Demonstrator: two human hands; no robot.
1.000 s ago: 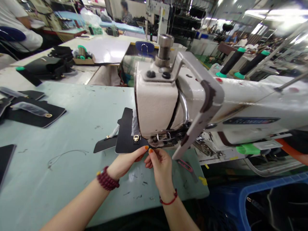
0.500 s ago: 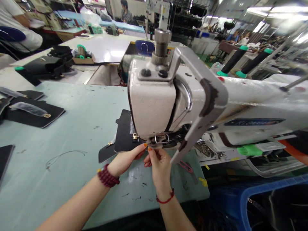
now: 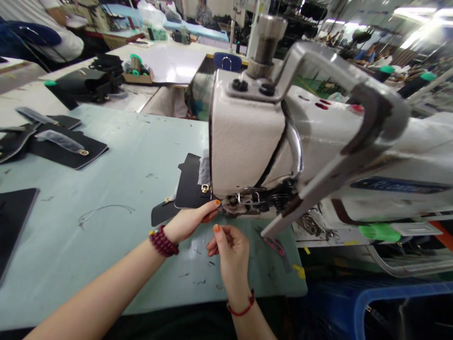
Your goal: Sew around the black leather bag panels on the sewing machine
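Observation:
A black flat panel with a small gold clasp and a piece of clear wrapping lies under the head of the white sewing machine. My left hand pinches the panel's near right edge, thumb on top, close beside the machine's needle area, which is mostly hidden. Just below, my right hand hovers over the table with thumb and fingertips pressed together. Whatever is between them is too small to make out. Partly beneath the first panel sits a second black piece with its own gold clasp.
Pink-handled snips lie right of my right hand. More black panels rest at the table's left. Thread scraps dot the green tabletop. A blue crate stands at lower right.
My right hand has drawn down, away from the machine and from my left hand. My left hand stays at the panel's edge. The view has shifted, and the machine appears farther right.

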